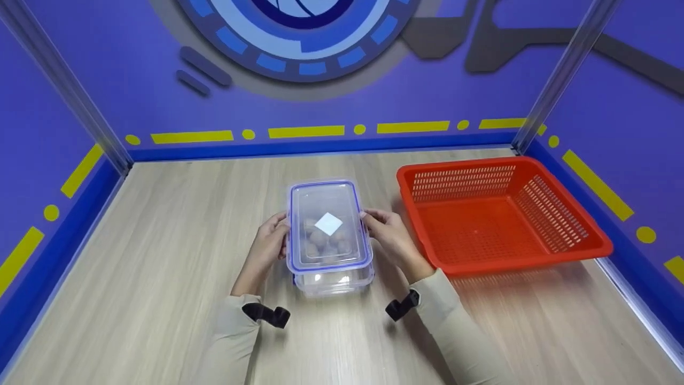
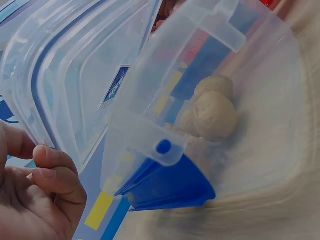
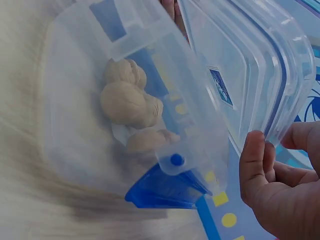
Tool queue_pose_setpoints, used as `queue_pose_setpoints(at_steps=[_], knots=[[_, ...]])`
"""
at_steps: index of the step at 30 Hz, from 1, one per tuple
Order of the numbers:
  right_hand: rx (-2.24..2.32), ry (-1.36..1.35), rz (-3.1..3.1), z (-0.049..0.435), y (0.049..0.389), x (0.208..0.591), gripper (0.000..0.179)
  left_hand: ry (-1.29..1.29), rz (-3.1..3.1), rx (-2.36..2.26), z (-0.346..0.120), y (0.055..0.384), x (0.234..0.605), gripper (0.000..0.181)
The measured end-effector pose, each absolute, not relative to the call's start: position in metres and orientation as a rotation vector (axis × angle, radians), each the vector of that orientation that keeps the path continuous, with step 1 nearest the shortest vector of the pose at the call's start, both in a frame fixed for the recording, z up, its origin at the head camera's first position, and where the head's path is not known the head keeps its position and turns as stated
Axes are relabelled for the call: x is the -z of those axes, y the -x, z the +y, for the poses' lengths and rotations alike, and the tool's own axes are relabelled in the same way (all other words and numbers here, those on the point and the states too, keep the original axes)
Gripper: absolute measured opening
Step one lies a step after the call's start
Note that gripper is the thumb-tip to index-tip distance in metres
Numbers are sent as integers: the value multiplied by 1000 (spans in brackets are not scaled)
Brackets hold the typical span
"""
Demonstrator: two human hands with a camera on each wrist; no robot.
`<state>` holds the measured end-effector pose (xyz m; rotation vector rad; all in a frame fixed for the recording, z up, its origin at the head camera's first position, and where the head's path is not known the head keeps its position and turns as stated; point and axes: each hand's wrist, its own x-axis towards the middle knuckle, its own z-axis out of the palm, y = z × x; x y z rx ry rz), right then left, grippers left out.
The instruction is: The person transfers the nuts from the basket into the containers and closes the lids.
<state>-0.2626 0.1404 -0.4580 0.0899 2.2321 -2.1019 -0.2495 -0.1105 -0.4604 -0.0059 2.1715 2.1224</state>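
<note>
A clear plastic lid with a blue seal is raised over a clear food container on the table. My left hand pinches the lid's left edge between thumb and fingers. At the right edge, my right hand pinches it the same way. Both wrist views show a gap between the lid and the container's rim. Several tan walnuts lie inside the container; they show through the lid from above. A blue latch hangs folded down on the container's side. The lid bears a white diamond-shaped label.
A red plastic basket with slotted sides stands on the right, close to my right forearm. Blue-purple printed panels wall in the wooden table at the back and both sides.
</note>
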Motion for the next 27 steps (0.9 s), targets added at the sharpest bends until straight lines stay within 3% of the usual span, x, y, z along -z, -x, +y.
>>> queue_pose_setpoints(at_steps=[10, 27], knots=[[2150, -63, 2249, 145, 263, 459, 26, -35, 2264, -2075, -108, 248, 457, 37], [2435, -123, 2001, 144, 265, 446, 38, -123, 2423, -2202, -107, 251, 449, 40]])
